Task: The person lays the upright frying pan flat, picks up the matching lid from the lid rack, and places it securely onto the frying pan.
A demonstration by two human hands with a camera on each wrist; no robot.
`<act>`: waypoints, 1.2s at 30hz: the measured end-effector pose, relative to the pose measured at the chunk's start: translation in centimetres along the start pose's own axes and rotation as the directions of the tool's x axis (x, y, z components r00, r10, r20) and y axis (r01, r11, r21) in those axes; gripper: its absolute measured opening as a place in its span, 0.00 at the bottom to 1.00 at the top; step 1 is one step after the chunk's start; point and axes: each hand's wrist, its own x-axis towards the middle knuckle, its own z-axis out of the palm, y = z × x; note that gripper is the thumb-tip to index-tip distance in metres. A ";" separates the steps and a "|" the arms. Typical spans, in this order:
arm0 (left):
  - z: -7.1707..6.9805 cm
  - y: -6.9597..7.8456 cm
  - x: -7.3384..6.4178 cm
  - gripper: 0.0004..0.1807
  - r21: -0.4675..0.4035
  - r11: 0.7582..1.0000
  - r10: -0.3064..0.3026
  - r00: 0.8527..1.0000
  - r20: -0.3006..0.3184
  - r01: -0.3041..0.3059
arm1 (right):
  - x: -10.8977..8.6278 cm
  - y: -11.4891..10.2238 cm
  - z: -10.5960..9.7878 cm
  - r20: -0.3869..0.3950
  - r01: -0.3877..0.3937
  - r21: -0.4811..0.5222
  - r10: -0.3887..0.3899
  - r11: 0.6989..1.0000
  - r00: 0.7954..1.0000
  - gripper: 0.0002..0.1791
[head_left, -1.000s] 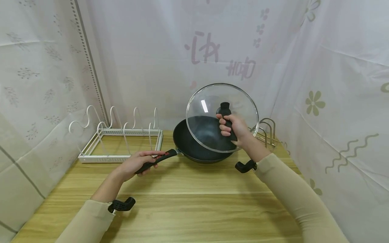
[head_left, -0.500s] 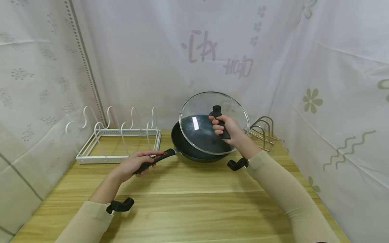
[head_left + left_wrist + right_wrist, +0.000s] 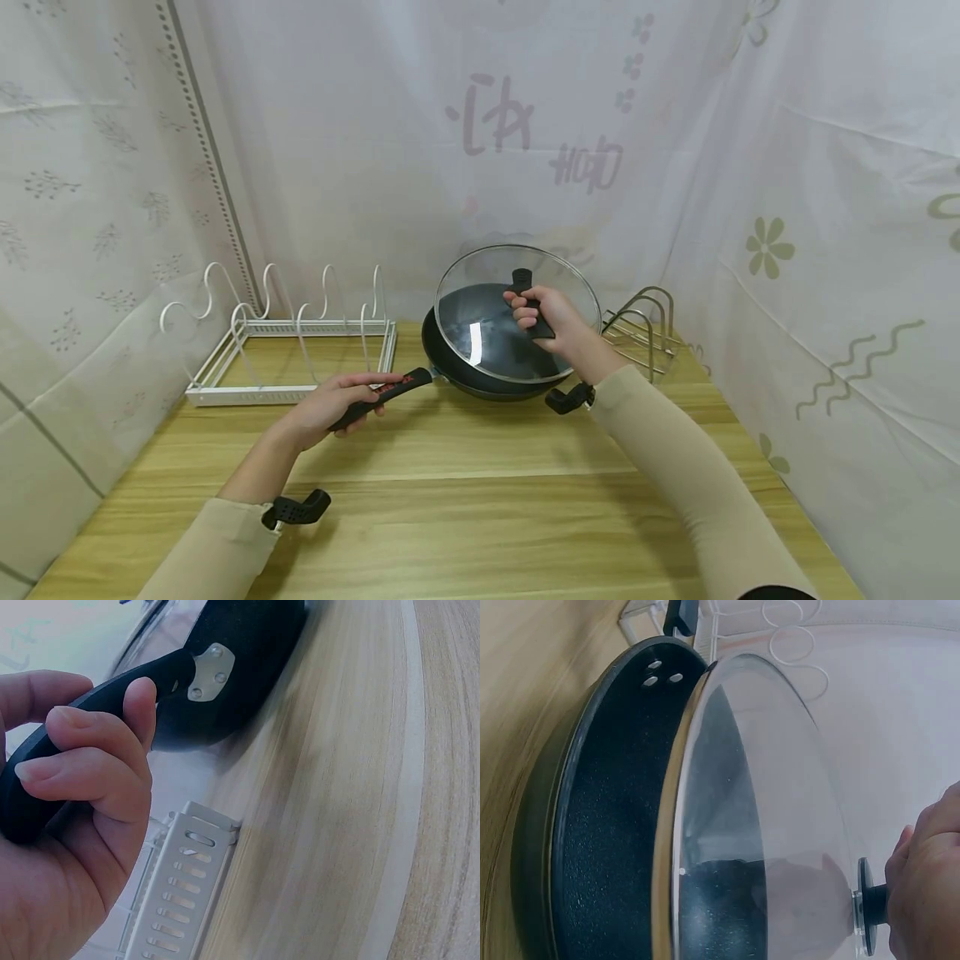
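A black wok stands on the wooden table, its long black handle pointing towards the front left. My left hand grips that handle, and the left wrist view shows the fingers curled round it. Over the wok, a round glass lid with a metal rim is held tilted. The right hand grips the lid's black handle. In the right wrist view the lid leaves part of the wok's dark inside uncovered; whether their rims touch is unclear.
To the left of the wok is a white wire rack with curved uprights. A smaller gold-coloured wire rack stands behind the right forearm. Patterned white curtain cloth hangs at the back and sides of the table.
My right hand has brought the lid down and to the left, closer over the wok. The left hand keeps hold of the wok's handle, and the wok stays in place.
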 end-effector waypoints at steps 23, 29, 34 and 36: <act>0.1 0.0 -0.1 0.29 0.004 1.000 0.007 1.000 0.000 -0.007 | 3.1 1.7 -0.1 -0.104 -0.071 0.096 0.081 0.993 0.991 0.18; 0.0 0.0 -0.1 0.29 0.005 1.000 0.000 1.000 -0.001 0.000 | 3.4 2.2 -0.2 -0.113 -0.092 0.123 0.106 0.988 0.988 0.26; 0.0 0.0 -0.2 0.29 0.002 1.000 -0.002 1.000 -0.004 0.002 | 3.5 2.5 -0.2 -0.128 -0.094 0.118 0.109 0.989 0.986 0.29; 0.0 0.0 -0.1 0.29 0.002 1.000 0.000 1.000 -0.004 0.000 | 3.6 2.5 -0.2 -0.136 -0.095 0.122 0.111 0.988 0.984 0.28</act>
